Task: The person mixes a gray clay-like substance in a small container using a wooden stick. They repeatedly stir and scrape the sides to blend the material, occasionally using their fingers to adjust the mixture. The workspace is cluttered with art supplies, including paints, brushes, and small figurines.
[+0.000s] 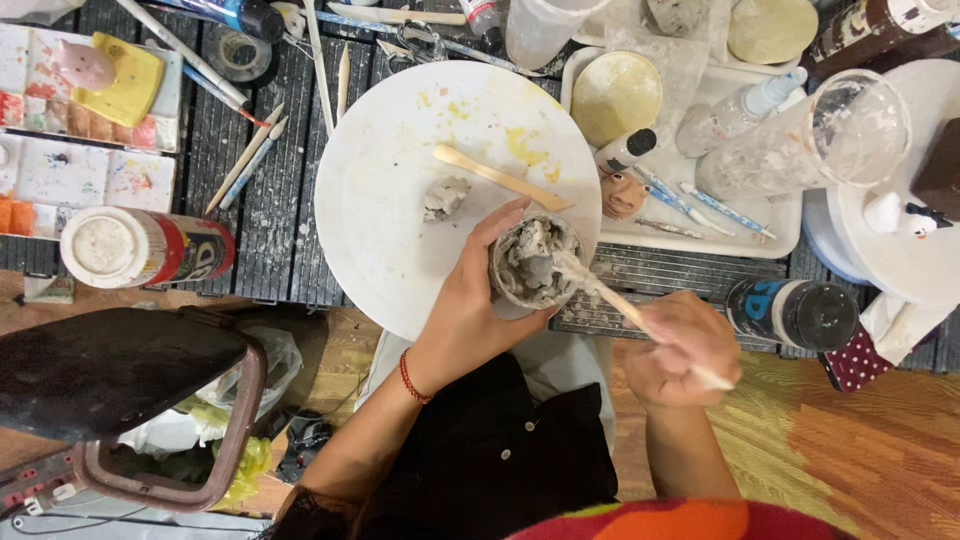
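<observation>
My left hand [468, 300] is wrapped around a small round cup [535, 262] filled with grey clay, at the near edge of a round white board [400, 200]. My right hand [683, 345] grips a wooden stick [610, 292] whose clay-coated tip is pushed into the cup. A small lump of grey clay [444, 196] and a flat wooden modelling tool [500, 177] lie on the board beyond the cup.
A white tray [770, 225] at the right holds a clear plastic cup [810, 145], a small bottle, pens and a little clay head [622, 194]. Paint palettes [75, 170] and a lying can [140, 247] sit at left. A dark bin [130, 400] stands near left.
</observation>
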